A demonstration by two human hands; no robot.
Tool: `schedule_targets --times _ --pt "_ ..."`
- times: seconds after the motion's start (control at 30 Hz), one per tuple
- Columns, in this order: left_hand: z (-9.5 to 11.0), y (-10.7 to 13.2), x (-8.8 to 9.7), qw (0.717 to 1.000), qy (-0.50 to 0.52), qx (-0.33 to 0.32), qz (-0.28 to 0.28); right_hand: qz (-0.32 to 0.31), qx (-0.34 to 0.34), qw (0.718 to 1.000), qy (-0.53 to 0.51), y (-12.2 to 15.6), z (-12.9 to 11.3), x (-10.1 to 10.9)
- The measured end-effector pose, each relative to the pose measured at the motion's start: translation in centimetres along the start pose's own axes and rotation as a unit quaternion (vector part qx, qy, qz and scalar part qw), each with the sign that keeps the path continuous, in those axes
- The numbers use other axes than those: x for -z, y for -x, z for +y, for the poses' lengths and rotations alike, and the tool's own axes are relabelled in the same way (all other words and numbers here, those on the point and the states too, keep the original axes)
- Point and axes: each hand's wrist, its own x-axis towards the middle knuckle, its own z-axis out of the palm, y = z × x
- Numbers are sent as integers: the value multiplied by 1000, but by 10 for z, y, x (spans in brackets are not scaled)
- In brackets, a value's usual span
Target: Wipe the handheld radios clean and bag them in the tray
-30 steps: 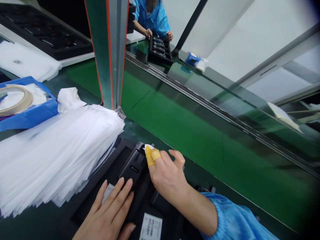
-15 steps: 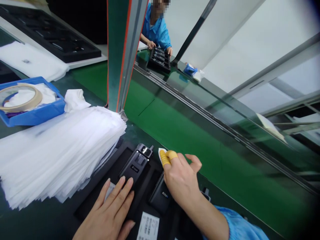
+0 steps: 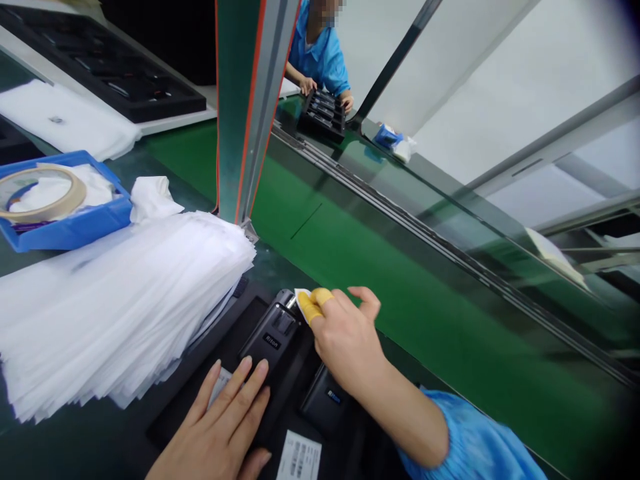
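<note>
A black handheld device (image 3: 269, 332) marked "Riton" lies in a slot of the black foam tray (image 3: 249, 308). My left hand (image 3: 225, 415) rests flat over its lower end, fingers stretched out, partly covering a white label (image 3: 220, 385). Yellow finger cots cover two fingertips of my right hand (image 3: 345, 337). These fingers pinch a small white wipe (image 3: 301, 297) against the device's upper end, hiding its tip. Beneath my right wrist is a second black device (image 3: 323, 403), partly hidden. A white barcode label (image 3: 299, 457) shows at the bottom.
Left of the tray lies a thick stack of white sheets (image 3: 125, 293). Behind it, a blue bin (image 3: 95, 223) holds a tape roll (image 3: 75, 200). A post (image 3: 255, 100) rises beside the green conveyor belt (image 3: 380, 273). Across it, a co-worker in blue (image 3: 325, 63) handles another black tray (image 3: 320, 130).
My right hand has moved left with the wipe, from above the second device to the top of the first. My left hand has stayed in place.
</note>
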Motion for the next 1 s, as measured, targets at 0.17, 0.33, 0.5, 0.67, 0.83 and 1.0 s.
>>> schedule_targets --times 0.17,0.33,0.5,0.67,0.83,1.0 --pt "5 3 -4 999 21 22 -10 14 -43 998 35 26 -4 15" --pt "9 4 -7 998 48 46 -17 28 14 995 -90 23 -42 15" --pt "9 6 -7 998 46 32 -34 25 53 993 -99 24 -57 7" --pt "9 7 -7 998 46 35 -34 3 31 996 -78 40 -54 12" --pt "11 6 -8 998 48 40 -30 14 26 997 -73 32 -63 10" --pt "11 6 -8 997 56 50 -25 19 25 998 -59 27 -66 9"
